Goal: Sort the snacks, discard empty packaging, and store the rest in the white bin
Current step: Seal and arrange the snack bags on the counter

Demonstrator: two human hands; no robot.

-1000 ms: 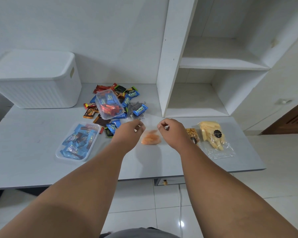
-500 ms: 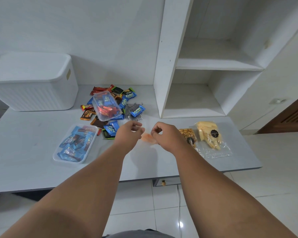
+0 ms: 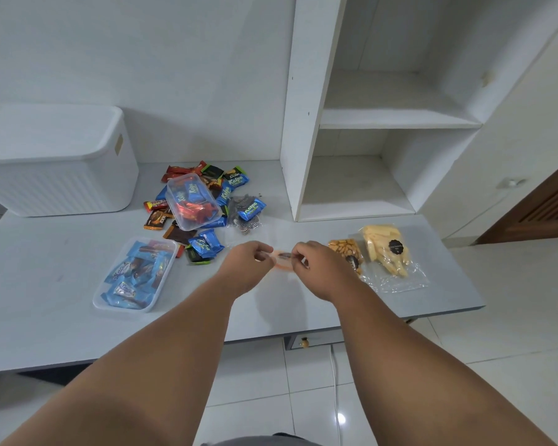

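Snacks: loose pile of wrapped pieces (image 3: 207, 201) at the back of the white table (image 3: 45, 317), blue, red, orange and dark wrappers mixed.
Orange packet: small clear bag with orange contents (image 3: 282, 260), held just above the table between both hands, near the front middle.
Left hand (image 3: 247, 265): fingers curled, thumb and fingertips pinching the left edge of the orange packet.
Right hand (image 3: 316, 268): fingers curled, pinching the right edge of the same packet.
White bin (image 3: 55, 165): ribbed, lid on, back left corner of the table, well apart from both hands.
Clear tub (image 3: 192, 201): tilted, resting on top of the snack pile, blue and red wrappers inside.
Clear tray (image 3: 136, 275): flat on the table front left, filled mostly with blue-wrapped pieces.
Nut bag (image 3: 345, 251): clear, just beside the right hand, partly hidden by it.
Yellow stick bag (image 3: 387, 249): clear, black round label, right of the nut bag.
Shelf unit (image 3: 384, 123): white, standing on the table's right rear.
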